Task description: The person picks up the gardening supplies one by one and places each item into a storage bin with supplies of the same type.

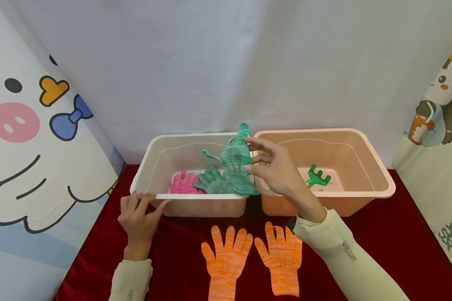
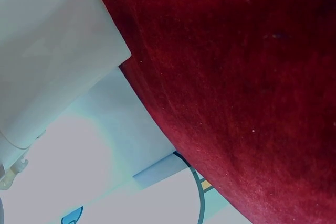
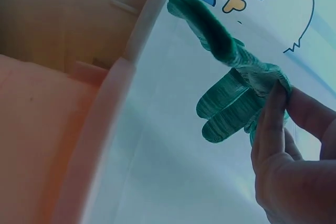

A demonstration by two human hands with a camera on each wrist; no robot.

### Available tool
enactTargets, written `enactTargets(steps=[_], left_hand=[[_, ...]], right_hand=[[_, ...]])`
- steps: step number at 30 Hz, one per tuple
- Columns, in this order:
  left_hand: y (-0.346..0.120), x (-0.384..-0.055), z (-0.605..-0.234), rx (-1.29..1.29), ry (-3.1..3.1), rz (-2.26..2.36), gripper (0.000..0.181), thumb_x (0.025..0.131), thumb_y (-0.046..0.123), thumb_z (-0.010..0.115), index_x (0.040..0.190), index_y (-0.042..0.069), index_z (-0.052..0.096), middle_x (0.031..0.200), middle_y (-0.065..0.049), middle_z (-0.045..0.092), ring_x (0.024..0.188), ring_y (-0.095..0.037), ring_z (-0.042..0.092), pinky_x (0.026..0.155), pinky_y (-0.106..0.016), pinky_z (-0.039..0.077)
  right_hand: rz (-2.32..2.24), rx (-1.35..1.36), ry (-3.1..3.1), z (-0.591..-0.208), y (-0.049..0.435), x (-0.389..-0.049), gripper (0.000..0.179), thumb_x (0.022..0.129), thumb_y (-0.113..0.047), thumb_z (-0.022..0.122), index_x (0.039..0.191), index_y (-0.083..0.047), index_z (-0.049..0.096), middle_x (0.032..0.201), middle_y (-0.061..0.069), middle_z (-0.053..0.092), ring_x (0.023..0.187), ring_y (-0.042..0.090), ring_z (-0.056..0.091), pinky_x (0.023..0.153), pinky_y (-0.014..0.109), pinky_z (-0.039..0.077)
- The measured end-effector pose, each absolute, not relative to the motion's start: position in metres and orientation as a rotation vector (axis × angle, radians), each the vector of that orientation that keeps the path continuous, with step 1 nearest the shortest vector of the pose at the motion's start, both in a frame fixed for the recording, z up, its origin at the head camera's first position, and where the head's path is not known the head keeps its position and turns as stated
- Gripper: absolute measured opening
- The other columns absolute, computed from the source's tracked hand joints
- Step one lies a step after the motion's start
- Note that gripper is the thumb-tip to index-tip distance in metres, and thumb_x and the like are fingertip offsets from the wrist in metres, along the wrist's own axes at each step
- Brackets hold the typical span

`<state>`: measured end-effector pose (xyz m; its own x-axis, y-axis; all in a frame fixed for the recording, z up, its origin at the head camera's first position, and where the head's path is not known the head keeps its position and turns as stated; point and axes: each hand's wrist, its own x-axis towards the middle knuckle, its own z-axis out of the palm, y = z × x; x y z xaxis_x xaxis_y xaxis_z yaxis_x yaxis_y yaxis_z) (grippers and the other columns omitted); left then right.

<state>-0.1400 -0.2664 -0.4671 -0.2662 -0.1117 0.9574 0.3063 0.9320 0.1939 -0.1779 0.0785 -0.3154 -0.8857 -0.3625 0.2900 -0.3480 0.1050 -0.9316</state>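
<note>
Reaches from a pale sleeve [image 1: 346, 263], nearest the camera, over a red-draped counter [image 1: 391, 234]. Faces a peach tub [image 1: 324, 150] and, beside it, a white tub [image 1: 203, 207]. Has orange gloves [image 1: 226, 263] in front. Holds the white tub's rim with the left hand [image 1: 139, 215]; in the narrow grip of the right hand [image 1: 276, 169], pinches a green glove [image 1: 235, 161] above that tub's right end.

Clock centred on right hand [image 1: 280, 169], head view: we've got free air toward 12, up to the pale backdrop [image 1: 196, 71]. At 3 we have room above the green rake [image 1: 318, 177] inside the peach bin [image 1: 342, 152]. At 9, held green glove [image 1: 236, 161] crowds the right end of the white bin [image 1: 207, 207]; left hand [image 1: 137, 215] blocks the corner at 8–9. Right sleeve [image 1: 342, 251] bars 5. We can pass over flat orange gloves [image 1: 226, 261] at 6–7.
</note>
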Motion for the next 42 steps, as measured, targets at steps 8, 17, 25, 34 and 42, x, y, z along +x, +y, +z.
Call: enactTargets(steps=[8, 17, 25, 34, 42], left_hand=[[-0.266, -0.140, -0.467, -0.141, -1.805, -0.399, 0.053, 0.070, 0.058, 0.071, 0.079, 0.006, 0.073, 0.077, -0.014, 0.062, 0.069, -0.033, 0.052, 0.052, -0.053, 0.048], [-0.266, -0.140, -0.467, -0.137, -1.806, -0.398, 0.053, 0.070, 0.059, 0.071, 0.079, 0.006, 0.073, 0.077, -0.013, 0.062, 0.069, -0.033, 0.052, 0.052, -0.053, 0.049], [-0.266, -0.140, -0.467, -0.142, -1.800, -0.402, 0.053, 0.070, 0.058, 0.071, 0.078, 0.006, 0.073, 0.076, -0.013, 0.062, 0.069, -0.033, 0.052, 0.052, -0.052, 0.048], [-0.266, -0.138, -0.467, -0.143, -1.817, -0.402, 0.054, 0.070, 0.058, 0.071, 0.080, 0.005, 0.073, 0.078, -0.014, 0.063, 0.070, -0.034, 0.053, 0.052, -0.052, 0.048], [-0.266, -0.140, -0.467, -0.149, -1.793, -0.412, 0.053, 0.070, 0.057, 0.072, 0.079, 0.005, 0.073, 0.077, -0.014, 0.063, 0.069, -0.034, 0.052, 0.052, -0.052, 0.047]], right_hand=[[-2.002, -0.739, 2.291, -0.316, 0.066, -0.186, 0.055, 0.082, 0.004, 0.066, 0.132, -0.014, 0.052, 0.120, 0.007, 0.054, 0.091, 0.023, 0.061, 0.075, 0.034, 0.053], [-1.979, -0.718, 2.285, -0.294, 0.053, -0.178, 0.052, 0.082, 0.010, 0.061, 0.132, -0.002, 0.049, 0.120, 0.017, 0.052, 0.092, 0.031, 0.059, 0.076, 0.033, 0.052], [-2.001, -0.739, 2.260, -0.311, 0.046, -0.193, 0.053, 0.082, 0.010, 0.061, 0.132, -0.005, 0.050, 0.121, 0.014, 0.052, 0.090, 0.029, 0.060, 0.073, 0.031, 0.052], [-1.902, -0.841, 2.466, -0.325, 0.044, -0.207, 0.048, 0.081, 0.007, 0.065, 0.127, -0.003, 0.054, 0.122, 0.012, 0.057, 0.109, 0.027, 0.053, 0.095, 0.040, 0.041], [-1.931, -0.784, 2.462, -0.325, 0.049, -0.203, 0.046, 0.081, 0.009, 0.064, 0.125, -0.004, 0.056, 0.122, 0.010, 0.057, 0.109, 0.022, 0.054, 0.096, 0.037, 0.041]])
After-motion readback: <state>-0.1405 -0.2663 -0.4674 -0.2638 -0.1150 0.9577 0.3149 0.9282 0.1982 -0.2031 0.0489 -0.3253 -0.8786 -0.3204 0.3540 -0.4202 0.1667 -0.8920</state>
